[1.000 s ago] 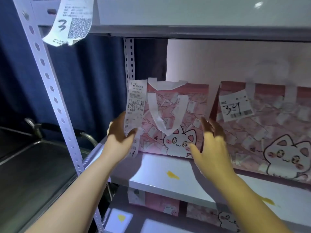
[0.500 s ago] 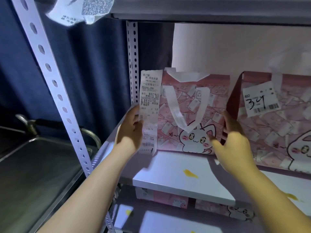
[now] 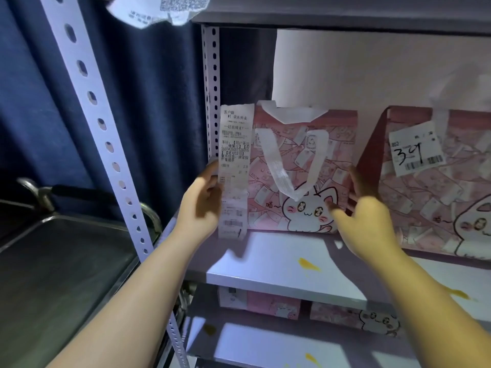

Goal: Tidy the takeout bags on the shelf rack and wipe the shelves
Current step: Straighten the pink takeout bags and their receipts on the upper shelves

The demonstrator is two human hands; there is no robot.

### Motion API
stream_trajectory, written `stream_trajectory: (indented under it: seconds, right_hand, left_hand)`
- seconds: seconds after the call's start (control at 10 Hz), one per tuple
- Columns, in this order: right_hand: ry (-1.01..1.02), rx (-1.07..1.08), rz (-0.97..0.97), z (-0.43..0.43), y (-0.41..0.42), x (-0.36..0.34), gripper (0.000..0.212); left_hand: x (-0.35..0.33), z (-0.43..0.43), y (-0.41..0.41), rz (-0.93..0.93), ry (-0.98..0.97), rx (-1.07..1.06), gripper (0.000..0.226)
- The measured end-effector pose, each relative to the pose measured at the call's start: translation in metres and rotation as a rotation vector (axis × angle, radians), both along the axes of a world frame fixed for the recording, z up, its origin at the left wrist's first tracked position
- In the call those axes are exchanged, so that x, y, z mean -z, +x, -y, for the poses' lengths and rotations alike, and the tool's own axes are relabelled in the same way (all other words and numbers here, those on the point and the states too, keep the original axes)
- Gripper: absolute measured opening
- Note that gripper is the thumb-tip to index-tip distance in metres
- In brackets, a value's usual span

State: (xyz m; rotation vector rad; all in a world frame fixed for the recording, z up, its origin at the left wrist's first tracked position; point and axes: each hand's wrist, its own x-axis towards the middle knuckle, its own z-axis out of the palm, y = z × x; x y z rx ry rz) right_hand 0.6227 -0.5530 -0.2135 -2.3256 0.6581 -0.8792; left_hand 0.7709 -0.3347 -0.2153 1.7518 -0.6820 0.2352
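A white shelf [image 3: 279, 277] on a metal rack has yellow spots [image 3: 308, 264] near its front edge. A dark blue curtain [image 3: 132, 102] hangs behind the rack's left side, and a grey metal tray [image 3: 66, 261] sits beside it. A pink cat bag [image 3: 305, 187] stands upright at the back left corner of the shelf, with a long receipt [image 3: 233, 155] hanging over its left edge. A second pink bag [image 3: 438, 203] stands just beside it and is cut off on the right. More pink bags [image 3: 265, 301] on the lower shelf are half hidden. The left hand [image 3: 199, 205] is blurry and touches the receipt; its fingers go behind the paper, so I cannot tell how curled they are. The right hand [image 3: 366, 219] is spread wide, with straight fingers on the cat bag's right side.
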Motion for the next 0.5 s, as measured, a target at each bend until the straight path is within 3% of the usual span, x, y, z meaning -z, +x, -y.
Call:
stream_trajectory:
  seconds: [0.1,0.2,0.3,0.5]
  right_hand:
    - [0.036,-0.005,0.014,-0.003,-0.001,-0.006,0.072]
    - [0.048,0.024,0.065,-0.008,-0.007,-0.016,0.057]
    - [0.064,0.044,0.132,-0.013,-0.019,-0.020,0.030]
    - [0.009,0.065,0.232,-0.011,-0.054,-0.019,0.023]
  left_hand:
    - [0.001,-0.001,0.005,-0.072,-0.151,0.015,0.034]
    - [-0.007,-0.005,-0.001,0.079,-0.050,-0.070,0.031]
    - [-0.015,-0.008,-0.006,0.103,-0.111,-0.055,0.028]
    - [-0.035,0.008,-0.033,0.102,-0.078,0.057,0.011]
